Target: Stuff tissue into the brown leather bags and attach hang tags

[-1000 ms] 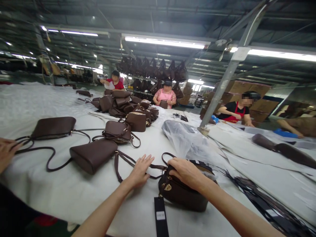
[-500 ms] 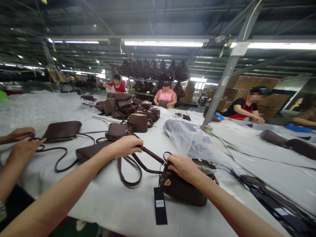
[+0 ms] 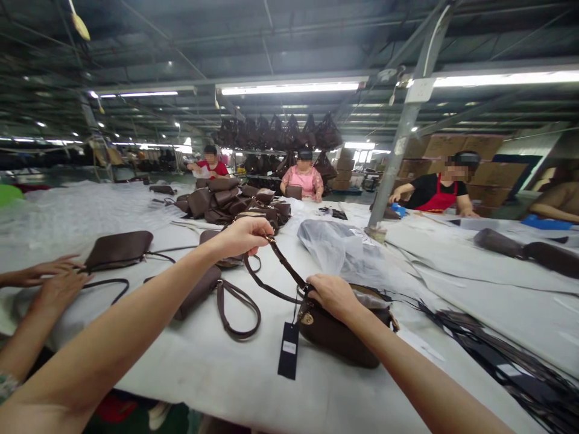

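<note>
A dark brown handbag point(image 3: 341, 337) lies on the white table before me, with a gold heart-shaped charm on its near end. My right hand point(image 3: 332, 295) grips its top edge near the strap ring. My left hand point(image 3: 248, 235) holds up the bag's strap point(image 3: 286, 262), pinched between thumb and fingers, so the strap slants from the hand down to the bag. A black hang tag point(image 3: 288, 351) with a white label dangles from the bag's end by a cord. Beside it, another brown bag point(image 3: 199, 295) is partly hidden behind my left forearm, its looped strap point(image 3: 239, 310) on the table.
A co-worker's hands point(image 3: 56, 283) at the left touch a flat brown bag point(image 3: 120, 248). Brown bags are heaped point(image 3: 226, 202) farther back. Clear plastic point(image 3: 335, 247) lies beyond my bag; black tags point(image 3: 497, 355) spread at right. A grey post point(image 3: 398, 150) rises from the table.
My left hand has risen and moved right, lifting the strap higher. The hang tag has swung up and left. The right hand stays on the bag.
</note>
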A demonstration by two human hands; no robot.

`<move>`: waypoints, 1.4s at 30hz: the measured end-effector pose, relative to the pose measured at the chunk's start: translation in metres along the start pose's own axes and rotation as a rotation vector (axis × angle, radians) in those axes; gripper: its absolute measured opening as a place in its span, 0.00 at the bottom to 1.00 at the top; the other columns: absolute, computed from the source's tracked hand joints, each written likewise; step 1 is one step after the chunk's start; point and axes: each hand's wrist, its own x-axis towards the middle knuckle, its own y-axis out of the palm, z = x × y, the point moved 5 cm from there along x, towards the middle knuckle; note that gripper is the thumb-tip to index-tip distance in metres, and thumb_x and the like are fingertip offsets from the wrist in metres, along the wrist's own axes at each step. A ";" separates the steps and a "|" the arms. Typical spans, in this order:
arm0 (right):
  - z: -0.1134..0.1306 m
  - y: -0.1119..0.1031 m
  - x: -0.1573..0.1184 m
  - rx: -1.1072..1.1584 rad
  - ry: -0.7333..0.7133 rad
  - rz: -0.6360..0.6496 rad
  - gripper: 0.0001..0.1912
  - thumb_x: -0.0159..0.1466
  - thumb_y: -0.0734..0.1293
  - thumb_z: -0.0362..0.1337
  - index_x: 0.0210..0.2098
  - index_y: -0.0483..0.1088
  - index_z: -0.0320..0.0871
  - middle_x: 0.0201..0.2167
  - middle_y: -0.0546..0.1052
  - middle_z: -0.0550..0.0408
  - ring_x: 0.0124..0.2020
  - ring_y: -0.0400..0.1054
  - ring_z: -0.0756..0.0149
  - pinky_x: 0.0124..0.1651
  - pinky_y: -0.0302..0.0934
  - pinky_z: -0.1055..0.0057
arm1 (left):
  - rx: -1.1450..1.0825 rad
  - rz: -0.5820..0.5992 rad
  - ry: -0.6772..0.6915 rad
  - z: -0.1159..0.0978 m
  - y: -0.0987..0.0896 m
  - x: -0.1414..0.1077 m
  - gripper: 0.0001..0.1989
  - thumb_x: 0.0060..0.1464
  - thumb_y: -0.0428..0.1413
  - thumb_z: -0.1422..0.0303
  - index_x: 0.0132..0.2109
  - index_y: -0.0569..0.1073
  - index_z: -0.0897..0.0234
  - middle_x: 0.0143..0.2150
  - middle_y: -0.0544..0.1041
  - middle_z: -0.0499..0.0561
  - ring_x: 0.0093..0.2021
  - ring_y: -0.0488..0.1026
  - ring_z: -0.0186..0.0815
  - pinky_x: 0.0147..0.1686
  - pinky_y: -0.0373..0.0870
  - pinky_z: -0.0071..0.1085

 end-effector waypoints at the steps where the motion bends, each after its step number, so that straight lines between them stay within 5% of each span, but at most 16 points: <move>1: -0.001 0.000 0.000 0.015 0.002 -0.006 0.11 0.65 0.64 0.34 0.46 0.72 0.43 0.45 0.78 0.46 0.47 0.72 0.55 0.44 0.60 0.67 | 0.017 -0.034 0.016 -0.002 -0.002 0.002 0.09 0.48 0.54 0.74 0.39 0.72 0.66 0.25 0.71 0.43 0.18 0.63 0.26 0.19 0.58 0.23; 5: -0.006 0.002 0.000 0.077 0.011 -0.028 0.19 0.64 0.65 0.35 0.55 0.67 0.44 0.48 0.78 0.47 0.50 0.71 0.57 0.47 0.60 0.68 | 0.030 -0.299 0.002 0.014 -0.017 0.013 0.05 0.49 0.54 0.76 0.30 0.75 0.65 0.23 0.71 0.44 0.23 0.65 0.27 0.25 0.61 0.23; 9: -0.011 0.005 -0.001 0.109 0.013 -0.033 0.20 0.64 0.64 0.36 0.56 0.66 0.43 0.49 0.78 0.47 0.50 0.71 0.56 0.47 0.60 0.68 | -0.154 -0.336 -0.103 0.037 -0.018 0.022 0.06 0.52 0.52 0.78 0.31 0.73 0.68 0.20 0.69 0.45 0.18 0.59 0.25 0.19 0.57 0.22; 12: -0.014 0.007 0.001 0.112 0.006 -0.034 0.19 0.65 0.65 0.36 0.55 0.66 0.43 0.48 0.78 0.47 0.49 0.72 0.56 0.46 0.60 0.68 | -0.461 -0.236 -0.172 0.030 -0.011 0.022 0.04 0.55 0.53 0.77 0.38 0.72 0.69 0.26 0.75 0.50 0.16 0.60 0.22 0.18 0.59 0.20; 15: -0.014 0.008 0.004 0.098 0.006 -0.052 0.18 0.64 0.65 0.35 0.54 0.66 0.43 0.48 0.78 0.48 0.48 0.71 0.56 0.46 0.60 0.68 | -0.798 -0.038 -0.181 -0.003 0.000 0.019 0.09 0.53 0.56 0.80 0.43 0.72 0.70 0.35 0.79 0.58 0.19 0.66 0.22 0.20 0.65 0.20; 18: -0.012 0.009 0.006 0.068 0.015 -0.095 0.17 0.63 0.67 0.34 0.52 0.67 0.41 0.47 0.76 0.46 0.47 0.70 0.54 0.47 0.60 0.66 | -0.898 0.115 -0.132 -0.041 0.005 0.015 0.11 0.54 0.55 0.81 0.46 0.72 0.71 0.39 0.79 0.61 0.22 0.72 0.25 0.25 0.72 0.22; 21: -0.010 0.003 0.002 0.005 0.068 -0.266 0.17 0.61 0.67 0.32 0.50 0.68 0.40 0.49 0.74 0.43 0.48 0.68 0.52 0.48 0.60 0.63 | -0.948 0.179 -0.131 -0.065 0.006 0.013 0.11 0.58 0.52 0.81 0.48 0.70 0.73 0.41 0.79 0.62 0.26 0.76 0.28 0.28 0.75 0.23; 25: -0.006 -0.011 -0.016 0.003 0.123 -0.532 0.08 0.64 0.64 0.33 0.43 0.70 0.40 0.44 0.74 0.44 0.45 0.68 0.53 0.47 0.60 0.62 | -0.877 0.174 -0.099 -0.080 -0.001 0.011 0.12 0.57 0.54 0.80 0.49 0.70 0.72 0.43 0.79 0.62 0.27 0.77 0.29 0.24 0.73 0.22; 30: 0.006 0.010 -0.047 0.320 -0.037 -0.316 0.08 0.67 0.59 0.34 0.35 0.69 0.44 0.31 0.75 0.54 0.33 0.70 0.62 0.37 0.62 0.67 | -0.756 0.118 0.011 -0.093 -0.026 0.011 0.12 0.55 0.55 0.81 0.47 0.72 0.73 0.39 0.79 0.59 0.20 0.70 0.22 0.21 0.68 0.19; 32: 0.015 0.026 -0.059 0.459 -0.139 -0.242 0.11 0.65 0.60 0.32 0.45 0.70 0.45 0.38 0.76 0.52 0.39 0.71 0.62 0.43 0.65 0.66 | -0.796 0.092 0.035 -0.102 -0.036 0.012 0.11 0.56 0.53 0.80 0.47 0.72 0.74 0.39 0.79 0.58 0.27 0.75 0.26 0.30 0.72 0.23; 35: 0.028 0.042 -0.062 0.689 -0.172 -0.306 0.32 0.60 0.64 0.30 0.63 0.57 0.46 0.57 0.69 0.46 0.54 0.66 0.58 0.51 0.65 0.63 | -0.830 0.041 0.081 -0.117 -0.043 0.015 0.12 0.57 0.49 0.78 0.48 0.71 0.73 0.38 0.78 0.56 0.36 0.78 0.33 0.40 0.74 0.32; 37: 0.038 0.044 -0.054 0.824 -0.129 -0.354 0.38 0.59 0.65 0.31 0.66 0.51 0.45 0.62 0.64 0.43 0.55 0.67 0.58 0.47 0.68 0.65 | -0.773 0.026 0.122 -0.126 -0.041 0.020 0.14 0.55 0.50 0.79 0.48 0.70 0.73 0.37 0.77 0.54 0.36 0.77 0.34 0.41 0.73 0.34; 39: 0.052 0.036 -0.044 0.848 -0.154 -0.329 0.31 0.59 0.65 0.33 0.62 0.59 0.45 0.57 0.70 0.44 0.46 0.72 0.61 0.40 0.69 0.69 | -0.618 0.008 0.193 -0.133 -0.040 0.027 0.17 0.50 0.52 0.80 0.48 0.71 0.72 0.35 0.77 0.52 0.34 0.76 0.32 0.41 0.72 0.33; 42: 0.055 0.000 -0.037 0.640 -0.216 -0.316 0.09 0.64 0.63 0.36 0.41 0.74 0.46 0.35 0.80 0.53 0.33 0.74 0.64 0.37 0.66 0.70 | -0.218 -0.050 0.315 -0.136 -0.049 0.042 0.19 0.45 0.53 0.82 0.45 0.74 0.68 0.31 0.76 0.49 0.34 0.74 0.33 0.41 0.69 0.31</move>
